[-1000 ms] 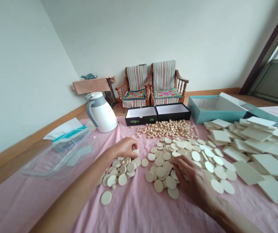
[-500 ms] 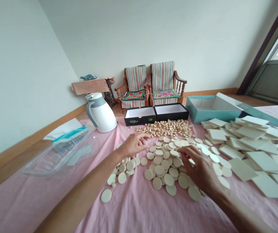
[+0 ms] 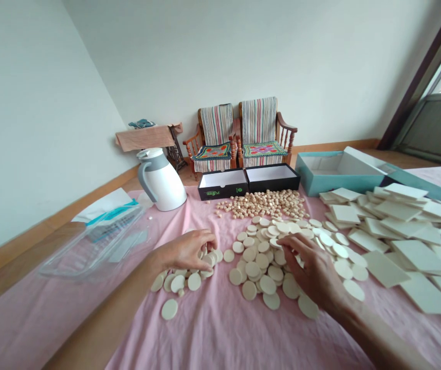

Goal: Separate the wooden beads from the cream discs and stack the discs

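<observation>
My left hand (image 3: 193,249) is over the smaller pile of pale round wooden discs (image 3: 178,282) at left. Its fingers are curved down and its thumb stands apart from them, with discs showing in the gap. My right hand (image 3: 313,264) rests over the larger heap of the same discs (image 3: 261,270) in the middle. Its fingers are bent, and the index fingertip meets a disc at the heap's top. No disc shows lifted in either hand; the undersides of both palms are hidden. Small wooden beads (image 3: 267,204) lie spread behind the larger heap.
Square wooden tiles (image 3: 421,254) are piled at right, before a teal box (image 3: 340,182). Two black boxes (image 3: 222,192) stand behind the beads. A white-and-grey jug (image 3: 166,185) and a clear plastic tray (image 3: 85,252) are at left on the pink cloth (image 3: 213,334).
My left hand has moved left and down, from beside the beads to the smaller disc pile. My right hand has shifted slightly left over the larger heap.
</observation>
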Demonstrator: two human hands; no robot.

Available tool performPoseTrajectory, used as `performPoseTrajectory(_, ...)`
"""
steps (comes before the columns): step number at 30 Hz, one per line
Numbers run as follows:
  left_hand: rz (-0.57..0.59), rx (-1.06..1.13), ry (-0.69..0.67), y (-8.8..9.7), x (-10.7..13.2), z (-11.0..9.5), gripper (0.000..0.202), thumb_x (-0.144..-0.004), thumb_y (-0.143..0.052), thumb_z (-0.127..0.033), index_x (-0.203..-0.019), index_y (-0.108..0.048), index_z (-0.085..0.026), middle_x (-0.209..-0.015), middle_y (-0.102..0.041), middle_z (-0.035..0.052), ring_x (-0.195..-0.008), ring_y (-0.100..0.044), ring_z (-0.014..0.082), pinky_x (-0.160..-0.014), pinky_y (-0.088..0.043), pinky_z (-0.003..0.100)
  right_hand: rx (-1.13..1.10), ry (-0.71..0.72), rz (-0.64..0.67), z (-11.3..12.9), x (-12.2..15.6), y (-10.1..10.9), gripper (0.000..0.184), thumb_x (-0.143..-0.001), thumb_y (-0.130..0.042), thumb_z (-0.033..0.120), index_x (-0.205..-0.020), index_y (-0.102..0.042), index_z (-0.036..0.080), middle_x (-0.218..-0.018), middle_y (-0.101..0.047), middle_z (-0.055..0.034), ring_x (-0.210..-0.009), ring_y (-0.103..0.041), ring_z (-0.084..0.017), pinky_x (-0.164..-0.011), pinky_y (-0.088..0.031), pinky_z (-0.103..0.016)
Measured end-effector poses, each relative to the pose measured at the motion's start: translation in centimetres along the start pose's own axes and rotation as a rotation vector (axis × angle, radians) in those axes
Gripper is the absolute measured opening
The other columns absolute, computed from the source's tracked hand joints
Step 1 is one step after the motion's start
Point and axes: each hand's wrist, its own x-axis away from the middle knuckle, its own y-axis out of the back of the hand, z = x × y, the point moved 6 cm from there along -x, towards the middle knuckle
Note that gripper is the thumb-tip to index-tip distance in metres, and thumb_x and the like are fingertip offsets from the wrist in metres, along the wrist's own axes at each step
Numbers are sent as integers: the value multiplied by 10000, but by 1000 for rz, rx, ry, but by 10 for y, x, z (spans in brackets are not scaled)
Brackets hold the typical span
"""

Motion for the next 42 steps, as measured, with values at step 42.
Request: performPoseTrajectory(42, -86, -287, 27, -21, -5, -9, 145, -681, -581, -132, -815, -587, -189, -883, -594, 46, -876, -556, 211, -711, -410, 274, -32, -10, 67, 0, 2, -5, 198, -877, -427, 197, -947, -612, 213, -932, -632, -42, -810, -604, -152, -708, -476, -270)
